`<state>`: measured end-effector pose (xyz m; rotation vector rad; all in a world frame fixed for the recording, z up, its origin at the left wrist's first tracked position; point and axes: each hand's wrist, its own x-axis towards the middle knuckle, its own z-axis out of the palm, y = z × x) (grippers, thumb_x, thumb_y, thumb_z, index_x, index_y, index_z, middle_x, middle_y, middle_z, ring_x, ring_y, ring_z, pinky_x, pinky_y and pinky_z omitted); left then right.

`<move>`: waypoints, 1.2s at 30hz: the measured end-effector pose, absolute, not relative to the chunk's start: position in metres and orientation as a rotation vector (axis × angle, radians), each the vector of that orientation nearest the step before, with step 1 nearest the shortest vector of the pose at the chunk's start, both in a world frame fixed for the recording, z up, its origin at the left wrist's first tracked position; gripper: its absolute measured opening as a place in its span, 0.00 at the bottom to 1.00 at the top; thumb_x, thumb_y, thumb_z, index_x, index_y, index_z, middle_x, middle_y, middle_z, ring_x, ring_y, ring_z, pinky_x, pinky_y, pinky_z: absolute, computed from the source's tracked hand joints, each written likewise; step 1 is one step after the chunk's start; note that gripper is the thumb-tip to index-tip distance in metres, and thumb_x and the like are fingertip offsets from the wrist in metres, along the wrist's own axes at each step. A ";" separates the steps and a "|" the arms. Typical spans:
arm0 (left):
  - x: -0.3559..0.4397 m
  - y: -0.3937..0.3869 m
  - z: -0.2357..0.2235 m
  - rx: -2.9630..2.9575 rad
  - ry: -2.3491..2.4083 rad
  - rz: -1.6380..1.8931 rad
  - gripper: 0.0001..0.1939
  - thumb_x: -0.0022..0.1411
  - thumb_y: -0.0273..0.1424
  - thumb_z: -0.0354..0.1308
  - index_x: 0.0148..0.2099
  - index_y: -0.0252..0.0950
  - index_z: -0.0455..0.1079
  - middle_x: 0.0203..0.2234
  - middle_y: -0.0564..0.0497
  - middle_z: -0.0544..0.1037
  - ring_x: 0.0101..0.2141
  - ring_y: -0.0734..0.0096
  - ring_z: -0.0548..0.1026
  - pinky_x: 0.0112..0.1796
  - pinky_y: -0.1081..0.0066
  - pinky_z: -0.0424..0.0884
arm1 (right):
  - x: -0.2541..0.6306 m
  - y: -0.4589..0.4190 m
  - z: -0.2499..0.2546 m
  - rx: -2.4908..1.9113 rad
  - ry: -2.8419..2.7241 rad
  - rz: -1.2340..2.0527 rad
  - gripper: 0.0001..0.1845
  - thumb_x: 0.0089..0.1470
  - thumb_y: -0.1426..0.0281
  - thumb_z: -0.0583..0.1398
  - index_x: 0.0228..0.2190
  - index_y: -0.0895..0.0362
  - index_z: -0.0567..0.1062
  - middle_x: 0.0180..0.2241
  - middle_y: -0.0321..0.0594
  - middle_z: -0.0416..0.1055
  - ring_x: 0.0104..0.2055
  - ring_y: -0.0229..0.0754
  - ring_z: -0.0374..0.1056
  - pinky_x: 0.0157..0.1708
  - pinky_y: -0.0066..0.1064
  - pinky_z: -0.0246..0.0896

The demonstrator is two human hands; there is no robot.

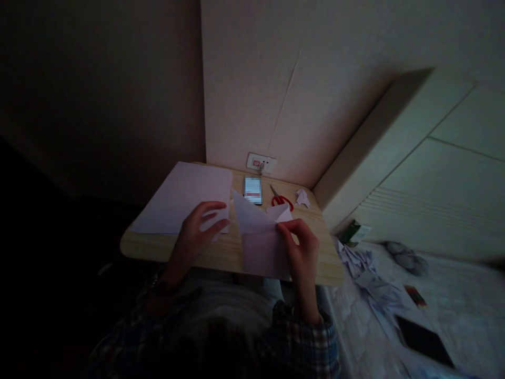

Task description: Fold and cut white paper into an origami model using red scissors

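Note:
A white paper sheet (258, 239) lies partly folded near the front of a small wooden table (165, 247). My right hand (302, 247) pinches its folded corner at the right, fingers closed on the paper. My left hand (199, 226) rests with fingers spread on the edge of a stack of white paper (183, 197) at the table's left, just beside the fold.
A phone (253, 189), red-handled scissors (281, 199) and a small folded paper piece (302, 197) lie at the table's back. A wall socket (261, 162) sits behind. To the right, a bed holds several folded papers (365, 271), a dark tablet (424, 342) and other small items.

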<state>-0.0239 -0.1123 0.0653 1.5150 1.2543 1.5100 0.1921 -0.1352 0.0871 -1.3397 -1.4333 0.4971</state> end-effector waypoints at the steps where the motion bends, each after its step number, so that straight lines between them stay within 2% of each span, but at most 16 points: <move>1: -0.018 -0.113 0.065 1.458 1.193 1.417 0.17 0.49 0.38 0.63 0.41 0.36 0.70 0.40 0.46 0.76 0.41 0.62 0.75 0.43 0.63 0.71 | 0.189 -0.135 0.085 -1.331 -1.385 0.576 0.08 0.51 0.66 0.60 0.24 0.56 0.73 0.25 0.36 0.72 0.31 0.42 0.67 0.34 0.32 0.59; 4: -0.005 -0.116 0.065 1.400 1.155 1.243 0.13 0.47 0.38 0.63 0.33 0.34 0.71 0.30 0.50 0.77 0.33 0.66 0.75 0.36 0.69 0.71 | 0.182 -0.133 0.078 -1.279 -1.288 0.731 0.09 0.50 0.64 0.61 0.24 0.57 0.73 0.25 0.36 0.72 0.31 0.41 0.67 0.34 0.32 0.59; 7: -0.003 -0.117 0.065 1.405 1.215 1.295 0.11 0.48 0.37 0.62 0.25 0.34 0.68 0.22 0.54 0.73 0.28 0.71 0.72 0.33 0.73 0.68 | 0.184 -0.129 0.074 -1.244 -1.297 0.784 0.08 0.49 0.65 0.62 0.26 0.57 0.75 0.27 0.36 0.73 0.32 0.41 0.67 0.34 0.31 0.60; 9: -0.006 -0.117 0.065 1.393 1.235 1.359 0.11 0.47 0.36 0.63 0.23 0.34 0.68 0.21 0.55 0.72 0.26 0.72 0.71 0.31 0.75 0.67 | 0.187 -0.127 0.074 -1.242 -1.323 0.799 0.06 0.47 0.66 0.62 0.25 0.56 0.75 0.26 0.36 0.73 0.32 0.41 0.67 0.34 0.32 0.60; 17: -0.008 -0.120 0.068 1.335 1.302 1.397 0.11 0.46 0.38 0.63 0.24 0.34 0.72 0.22 0.53 0.76 0.28 0.69 0.72 0.31 0.74 0.68 | 0.185 -0.127 0.075 -1.280 -1.400 0.743 0.06 0.46 0.67 0.61 0.22 0.56 0.72 0.23 0.35 0.71 0.27 0.39 0.65 0.30 0.30 0.58; 23: -0.009 -0.121 0.071 1.367 1.338 1.396 0.10 0.46 0.37 0.63 0.23 0.34 0.73 0.21 0.53 0.76 0.27 0.69 0.72 0.31 0.75 0.67 | 0.185 -0.127 0.078 -1.265 -1.468 0.814 0.07 0.46 0.65 0.62 0.23 0.56 0.73 0.26 0.36 0.72 0.30 0.40 0.67 0.33 0.31 0.62; 28: -0.012 -0.120 0.067 1.391 1.358 1.378 0.10 0.48 0.37 0.62 0.24 0.35 0.74 0.22 0.53 0.77 0.27 0.69 0.73 0.30 0.75 0.68 | 0.186 -0.126 0.080 -1.287 -1.514 0.818 0.09 0.45 0.66 0.62 0.20 0.56 0.70 0.21 0.35 0.69 0.26 0.39 0.65 0.29 0.29 0.60; 36: -0.012 -0.119 0.064 1.473 1.382 1.305 0.10 0.49 0.38 0.61 0.27 0.36 0.77 0.26 0.51 0.81 0.29 0.66 0.76 0.33 0.73 0.70 | 0.183 -0.126 0.080 -1.256 -1.549 0.873 0.08 0.46 0.65 0.62 0.22 0.56 0.72 0.23 0.35 0.70 0.27 0.39 0.66 0.30 0.29 0.61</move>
